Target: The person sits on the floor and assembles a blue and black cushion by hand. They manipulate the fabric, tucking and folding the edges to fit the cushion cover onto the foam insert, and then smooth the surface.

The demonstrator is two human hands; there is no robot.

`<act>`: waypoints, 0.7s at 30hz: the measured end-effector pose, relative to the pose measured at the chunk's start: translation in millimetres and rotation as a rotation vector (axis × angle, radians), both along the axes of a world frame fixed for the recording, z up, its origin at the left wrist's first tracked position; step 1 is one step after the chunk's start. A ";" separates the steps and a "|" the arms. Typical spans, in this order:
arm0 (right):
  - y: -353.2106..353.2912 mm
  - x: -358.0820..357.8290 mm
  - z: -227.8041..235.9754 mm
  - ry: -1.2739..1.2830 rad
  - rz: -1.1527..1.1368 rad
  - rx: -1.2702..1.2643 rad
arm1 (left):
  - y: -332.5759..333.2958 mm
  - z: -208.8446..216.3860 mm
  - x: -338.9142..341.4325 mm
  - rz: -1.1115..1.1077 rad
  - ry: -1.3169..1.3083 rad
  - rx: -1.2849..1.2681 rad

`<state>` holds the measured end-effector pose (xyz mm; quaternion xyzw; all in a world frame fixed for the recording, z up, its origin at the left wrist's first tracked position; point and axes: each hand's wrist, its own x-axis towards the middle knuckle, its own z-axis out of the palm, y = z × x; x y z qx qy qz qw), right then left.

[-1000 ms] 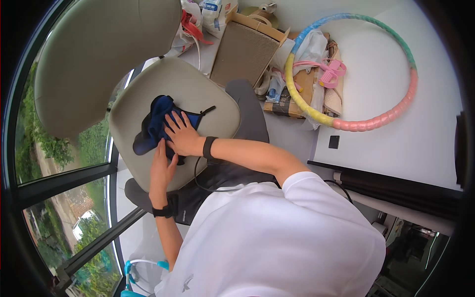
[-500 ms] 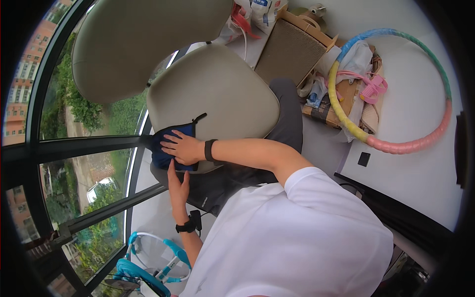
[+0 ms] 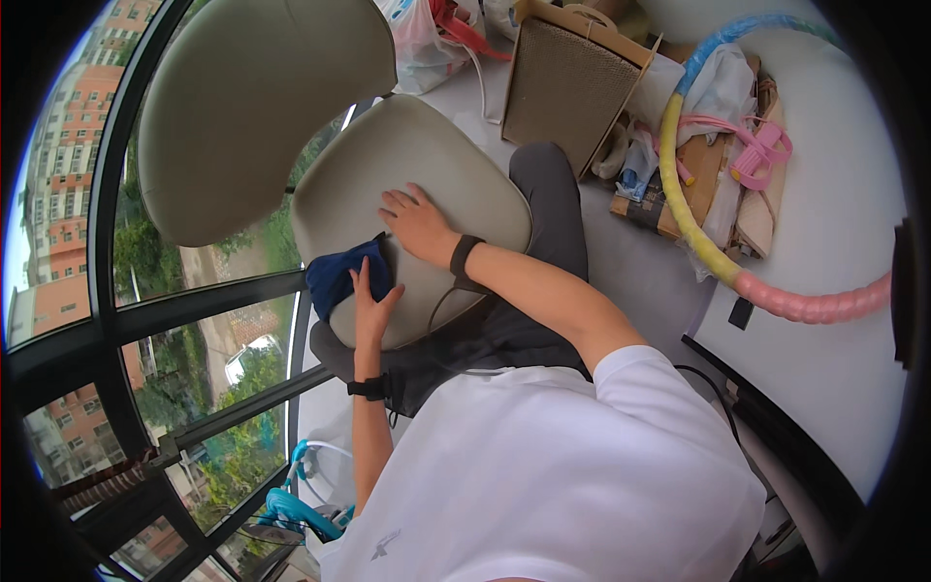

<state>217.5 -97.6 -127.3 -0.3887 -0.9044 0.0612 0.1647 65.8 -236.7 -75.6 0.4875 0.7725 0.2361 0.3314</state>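
A dark blue cloth pouch [image 3: 333,278] lies crumpled at the left edge of a beige chair seat [image 3: 320,213]. My left hand [image 3: 371,306] is at the pouch's right side, thumb and fingers apart, with the fingertips against or just over the cloth; whether they press on it I cannot tell. Fingers spread, my right hand [image 3: 419,225] rests palm down on the middle of the seat, to the right of the pouch and apart from it. Each wrist wears a black band.
Behind the seat rises the chair's rounded backrest [image 3: 262,107]. Windows with dark frames [image 3: 208,291] run along the left. At the back right stand a cardboard box [image 3: 562,87], plastic bags [image 3: 422,44] and a coloured hoop [image 3: 684,218]. A turquoise and white object [image 3: 291,504] is at the lower left.
My right hand has come off the pouch and moved right onto the bare seat. The left hand has shifted up along the pouch. The whole view has turned slightly.
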 end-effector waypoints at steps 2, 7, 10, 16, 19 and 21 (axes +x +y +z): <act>13.9 45.0 -1.5 0.094 -0.048 -0.040 | 13.9 6.3 14.0 -0.024 -0.057 0.038; 40.0 114.9 22.1 0.020 -0.256 -0.200 | 43.3 13.7 51.2 -0.158 -0.041 0.052; 41.7 127.8 15.9 0.023 -0.416 -0.331 | 42.2 21.3 78.4 -0.292 -0.142 0.120; -21.0 36.9 8.6 -0.022 -0.109 -0.291 | -4.3 35.7 80.2 -0.594 0.022 0.099; -64.8 -17.3 27.8 0.138 0.160 -0.562 | -58.6 25.2 40.7 -0.447 -0.196 0.110; -95.7 -43.0 41.6 0.060 0.253 -0.436 | -97.3 27.3 14.0 -0.419 -0.163 0.057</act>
